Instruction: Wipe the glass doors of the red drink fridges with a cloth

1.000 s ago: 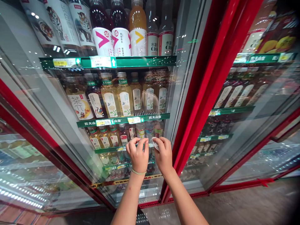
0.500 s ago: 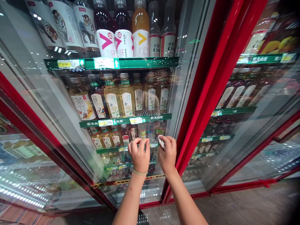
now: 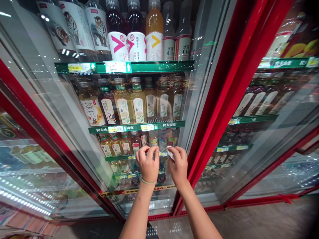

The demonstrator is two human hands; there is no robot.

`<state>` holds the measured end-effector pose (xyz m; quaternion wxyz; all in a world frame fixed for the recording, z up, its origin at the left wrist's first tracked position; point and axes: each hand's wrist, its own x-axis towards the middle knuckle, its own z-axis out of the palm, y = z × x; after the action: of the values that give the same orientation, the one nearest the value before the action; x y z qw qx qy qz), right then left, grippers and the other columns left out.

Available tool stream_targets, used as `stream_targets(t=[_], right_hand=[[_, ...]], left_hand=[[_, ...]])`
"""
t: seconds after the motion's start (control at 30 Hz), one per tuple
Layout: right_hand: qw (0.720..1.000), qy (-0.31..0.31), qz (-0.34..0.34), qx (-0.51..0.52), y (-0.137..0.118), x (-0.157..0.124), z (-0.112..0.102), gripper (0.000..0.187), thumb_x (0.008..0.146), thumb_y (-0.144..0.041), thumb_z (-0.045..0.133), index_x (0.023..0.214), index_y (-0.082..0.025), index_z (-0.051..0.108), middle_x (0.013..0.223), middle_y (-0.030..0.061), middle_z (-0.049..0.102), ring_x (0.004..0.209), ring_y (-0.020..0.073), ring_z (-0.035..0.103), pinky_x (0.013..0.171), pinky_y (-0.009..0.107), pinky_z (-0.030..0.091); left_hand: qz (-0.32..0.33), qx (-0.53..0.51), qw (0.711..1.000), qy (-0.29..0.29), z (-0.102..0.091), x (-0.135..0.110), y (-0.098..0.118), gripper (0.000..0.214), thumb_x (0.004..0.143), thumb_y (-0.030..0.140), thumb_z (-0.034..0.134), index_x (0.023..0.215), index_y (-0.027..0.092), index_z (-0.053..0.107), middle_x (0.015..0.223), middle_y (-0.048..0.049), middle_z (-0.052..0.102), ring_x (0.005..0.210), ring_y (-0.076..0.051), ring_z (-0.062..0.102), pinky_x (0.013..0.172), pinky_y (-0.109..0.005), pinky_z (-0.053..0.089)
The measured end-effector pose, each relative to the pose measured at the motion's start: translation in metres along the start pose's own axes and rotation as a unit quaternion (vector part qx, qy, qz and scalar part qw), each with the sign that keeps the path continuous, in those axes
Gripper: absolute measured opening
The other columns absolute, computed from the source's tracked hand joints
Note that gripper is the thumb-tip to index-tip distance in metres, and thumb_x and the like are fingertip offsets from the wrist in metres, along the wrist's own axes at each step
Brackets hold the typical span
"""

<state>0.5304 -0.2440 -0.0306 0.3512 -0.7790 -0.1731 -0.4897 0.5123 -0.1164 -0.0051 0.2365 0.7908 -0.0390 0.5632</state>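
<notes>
Right hand (image 3: 178,164) grip tight on white slip (image 3: 170,153), left hand (image 3: 149,164) grip unclear, below 农夫山泉 shelf strip (image 3: 169,124)

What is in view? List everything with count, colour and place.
Door frame: one, red, centre.
Rails: several, green, shelf fronts.
Tiger bottles: three, white, top left.
Juice bottles: three, two dark red and one orange, top middle.
Tea bottles: about seven, mostly yellow, second shelf.
Slip: one, white, at third rail.
Floor: grey, bottom right.
Left hand: fingertips at third rail.
Right hand: pinches the slip.
</notes>
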Motion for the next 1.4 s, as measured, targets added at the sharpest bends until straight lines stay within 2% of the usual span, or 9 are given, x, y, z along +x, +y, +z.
stream_targets(t=[0.1,0.23,0.43,0.57,0.73,0.87,1.03,1.2,1.4], right_hand=[[0.999,0.028,0.016,0.015,-0.001,0.0,0.003,0.041,0.09,-0.002,0.051,0.123,-0.022,0.064,0.11,0.0089,0.057,0.104,0.0213,0.06,0.09,0.038,0.055],[1.0,-0.006,-0.026,0.013,-0.007,-0.001,0.008,0.036,0.092,-0.004,0.053,0.121,-0.023,0.065,0.107,0.0077,0.059,0.101,0.0207,0.059,0.087,0.035,0.055],[0.999,0.043,0.027,0.02,-0.015,-0.002,0.013,0.041,0.09,-0.003,0.051,0.124,-0.023,0.065,0.111,0.0091,0.058,0.105,0.0218,0.061,0.09,0.038,0.056],[1.0,-0.003,-0.018,0.01,-0.021,0.0,0.016,0.037,0.092,-0.005,0.053,0.121,-0.023,0.066,0.107,0.0079,0.06,0.101,0.0212,0.06,0.086,0.036,0.056],[0.998,0.047,0.029,0.014,-0.026,-0.001,0.02,0.037,0.092,-0.006,0.053,0.123,-0.023,0.065,0.11,0.0089,0.059,0.103,0.0214,0.061,0.088,0.037,0.057],[1.0,0.0,-0.015,0.007,-0.028,-0.004,0.023,0.037,0.092,-0.006,0.053,0.122,-0.024,0.066,0.108,0.008,0.06,0.101,0.0211,0.06,0.086,0.036,0.057],[0.998,0.054,0.022,0.008,-0.035,-0.002,0.028,0.041,0.092,-0.004,0.051,0.125,-0.023,0.064,0.111,0.0092,0.058,0.104,0.0212,0.061,0.088,0.038,0.057],[0.999,0.004,-0.036,0.004,-0.042,-0.004,0.034,0.037,0.093,-0.006,0.055,0.123,-0.025,0.066,0.106,0.0074,0.061,0.099,0.0201,0.061,0.084,0.036,0.057],[0.997,0.069,0.028,0.016,-0.05,-0.007,0.044,0.038,0.092,-0.005,0.054,0.123,-0.024,0.066,0.111,0.0087,0.058,0.103,0.0204,0.062,0.086,0.036,0.057]], left_hand=[[-0.003,0.004,1.0,0.005,-0.003,0.001,-0.003,0.009,0.093,0.021,0.068,0.097,0.023,0.075,0.098,-0.0066,0.059,0.093,-0.02,0.053,0.09,-0.034,0.044],[0.001,0.008,1.0,0.003,-0.007,0.003,-0.011,0.008,0.093,0.022,0.069,0.097,0.022,0.075,0.099,-0.0066,0.058,0.095,-0.021,0.054,0.092,-0.035,0.044],[0.014,0.002,1.0,-0.003,-0.011,0.004,-0.018,0.008,0.093,0.021,0.069,0.098,0.022,0.075,0.098,-0.0061,0.059,0.096,-0.021,0.055,0.092,-0.035,0.044],[0.019,-0.001,1.0,-0.009,-0.012,0.005,-0.02,0.009,0.093,0.02,0.069,0.098,0.023,0.075,0.098,-0.0062,0.059,0.096,-0.021,0.055,0.091,-0.034,0.044],[0.021,0.007,1.0,-0.009,-0.015,0.007,-0.024,0.009,0.092,0.02,0.07,0.098,0.023,0.075,0.097,-0.006,0.058,0.095,-0.021,0.054,0.09,-0.034,0.043],[0.019,0.006,1.0,-0.009,-0.019,0.009,-0.029,0.007,0.092,0.02,0.07,0.096,0.023,0.075,0.097,-0.0064,0.059,0.096,-0.022,0.054,0.09,-0.034,0.042],[0.017,0.005,1.0,-0.007,-0.024,0.012,-0.035,0.007,0.092,0.019,0.07,0.096,0.022,0.075,0.097,-0.0063,0.059,0.095,-0.021,0.054,0.09,-0.034,0.042],[0.012,0.003,1.0,-0.008,-0.032,0.013,-0.046,0.008,0.091,0.018,0.07,0.096,0.022,0.075,0.096,-0.0056,0.058,0.094,-0.02,0.054,0.091,-0.034,0.043],[0.015,0.008,1.0,-0.002,-0.042,0.017,-0.059,0.009,0.091,0.016,0.07,0.096,0.023,0.074,0.096,-0.005,0.057,0.093,-0.02,0.054,0.091,-0.034,0.042]])
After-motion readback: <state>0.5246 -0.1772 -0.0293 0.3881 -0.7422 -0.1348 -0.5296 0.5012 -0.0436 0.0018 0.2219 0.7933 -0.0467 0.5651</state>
